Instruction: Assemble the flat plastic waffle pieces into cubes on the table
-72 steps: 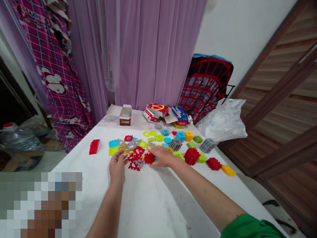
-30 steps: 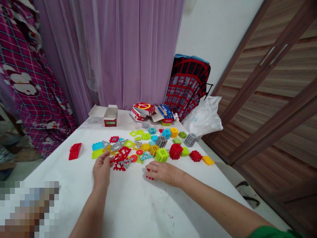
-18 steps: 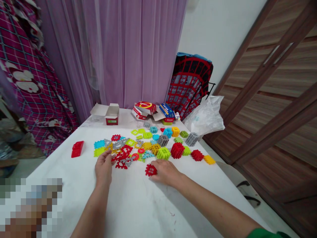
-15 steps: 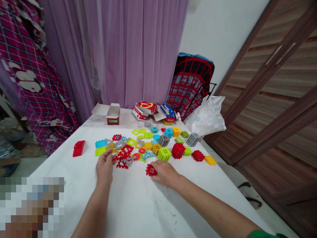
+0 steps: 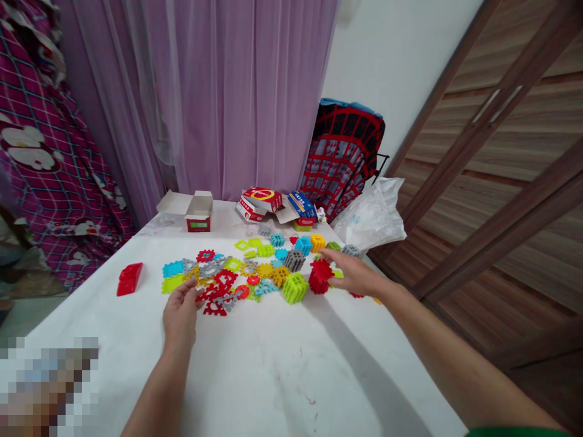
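Observation:
My right hand (image 5: 353, 274) reaches over the table with its thumb and fingers around a red square building piece at the red stack (image 5: 320, 280); the hand partly covers where the two meet. Close to it are a lime-green stack (image 5: 295, 287) and a dark grey stack (image 5: 294, 260). My left hand (image 5: 180, 309) rests at the near left edge of the loose pieces, fingers loosely curled and apart from the thumb. Its fingertips are beside the red triangular pieces (image 5: 215, 308) and a lime-green square (image 5: 173, 284). A blue square (image 5: 173, 269) lies just behind.
A red plastic object (image 5: 130, 279) lies at the table's left. Along the back stand an open red-and-white box (image 5: 199, 224) and several more boxes (image 5: 263, 199). A white plastic bag (image 5: 371, 212) sits at the back right edge. Yellow (image 5: 317, 243) and blue (image 5: 303, 246) stacks stand behind the grey one.
My right hand has carried the red square piece from the front of the table up and right to the red stack. My left hand stays beside the loose pieces. The view has shifted slightly right.

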`<act>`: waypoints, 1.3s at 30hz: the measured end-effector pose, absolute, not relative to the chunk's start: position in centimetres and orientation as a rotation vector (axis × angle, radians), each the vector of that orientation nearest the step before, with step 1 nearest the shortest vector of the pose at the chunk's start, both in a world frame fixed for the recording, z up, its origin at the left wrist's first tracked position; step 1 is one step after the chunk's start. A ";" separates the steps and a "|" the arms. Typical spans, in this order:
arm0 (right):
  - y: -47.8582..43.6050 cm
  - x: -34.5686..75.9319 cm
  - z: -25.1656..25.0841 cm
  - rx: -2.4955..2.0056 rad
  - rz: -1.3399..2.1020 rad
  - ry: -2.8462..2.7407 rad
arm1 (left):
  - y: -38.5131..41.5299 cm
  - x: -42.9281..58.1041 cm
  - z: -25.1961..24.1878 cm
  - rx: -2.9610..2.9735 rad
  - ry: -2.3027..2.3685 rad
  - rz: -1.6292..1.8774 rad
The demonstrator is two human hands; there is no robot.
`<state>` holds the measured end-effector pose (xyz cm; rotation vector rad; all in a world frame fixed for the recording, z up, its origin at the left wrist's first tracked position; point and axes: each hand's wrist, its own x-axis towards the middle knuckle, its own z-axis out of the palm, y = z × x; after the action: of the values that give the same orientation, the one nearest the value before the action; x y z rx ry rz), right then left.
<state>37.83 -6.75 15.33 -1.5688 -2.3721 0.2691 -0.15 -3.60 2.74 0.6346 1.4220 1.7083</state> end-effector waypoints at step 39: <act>-1.8 42.9 13.0 -1.591 0.580 -2.439 | -3.7 0.0 3.1 0.700 1.445 1.688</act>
<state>42.85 -1.83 13.01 -1.5906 -2.4395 0.5799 0.00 -3.67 3.13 0.7002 1.4446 1.6876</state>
